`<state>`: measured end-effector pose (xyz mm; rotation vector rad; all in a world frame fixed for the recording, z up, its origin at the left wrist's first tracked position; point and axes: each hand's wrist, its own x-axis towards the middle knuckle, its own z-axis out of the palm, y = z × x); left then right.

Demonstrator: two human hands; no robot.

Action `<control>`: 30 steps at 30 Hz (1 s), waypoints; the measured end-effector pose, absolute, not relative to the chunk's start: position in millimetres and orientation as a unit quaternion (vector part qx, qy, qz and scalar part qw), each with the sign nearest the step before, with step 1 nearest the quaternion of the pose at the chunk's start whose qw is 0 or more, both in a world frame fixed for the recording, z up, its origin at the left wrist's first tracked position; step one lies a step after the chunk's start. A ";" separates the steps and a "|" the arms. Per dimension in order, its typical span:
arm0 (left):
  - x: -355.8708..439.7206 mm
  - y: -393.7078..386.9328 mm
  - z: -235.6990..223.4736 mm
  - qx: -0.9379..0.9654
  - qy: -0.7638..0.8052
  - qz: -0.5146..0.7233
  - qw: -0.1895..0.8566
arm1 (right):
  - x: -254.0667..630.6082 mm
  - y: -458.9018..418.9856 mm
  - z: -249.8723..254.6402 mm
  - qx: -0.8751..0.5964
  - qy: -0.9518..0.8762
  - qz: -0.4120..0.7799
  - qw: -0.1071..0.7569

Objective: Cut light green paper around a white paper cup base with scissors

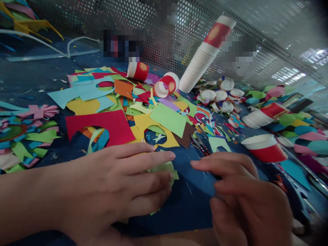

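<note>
My left hand [115, 184] lies low over the blue table with its fingers stretched out side by side, pressing on a light green piece of paper [166, 169] that shows at the fingertips. My right hand [241, 194] is close beside it on the right, fingers curled inward and pinched together near a blue sheet of paper [189, 198] lying between the two hands. What the right fingers hold is hidden. Scissors [201, 143] lie just beyond the right hand.
Coloured paper scraps [120, 112] cover the table, among them a red sheet [102, 124] with a cut-out hole. A tilted stack of paper cups [202, 58], loose red cups [265, 148] and cut cup bottoms [220, 95] lie at the back and right. Perforated metal mesh [256, 20] stands behind.
</note>
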<state>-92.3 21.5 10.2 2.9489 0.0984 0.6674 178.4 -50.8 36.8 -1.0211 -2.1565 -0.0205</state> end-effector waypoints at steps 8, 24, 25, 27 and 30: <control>-91.8 25.9 13.3 0.975 0.022 0.210 0.074 | 169.9 -39.0 35.1 -0.368 -0.844 0.000 0.390; -91.1 26.9 19.9 0.976 0.031 0.194 0.098 | 166.5 -37.5 36.4 -0.315 -0.879 -0.009 0.358; -91.3 27.3 19.7 0.976 0.032 0.193 0.093 | 167.0 -38.1 36.2 -0.310 -0.884 -0.013 0.349; -91.4 28.1 20.2 0.979 0.025 0.183 0.084 | 168.1 -39.1 35.8 -0.308 -0.892 -0.019 0.331; -91.8 29.4 22.2 0.984 0.018 0.168 0.065 | 168.1 -39.7 35.7 -0.308 -0.897 -0.029 0.317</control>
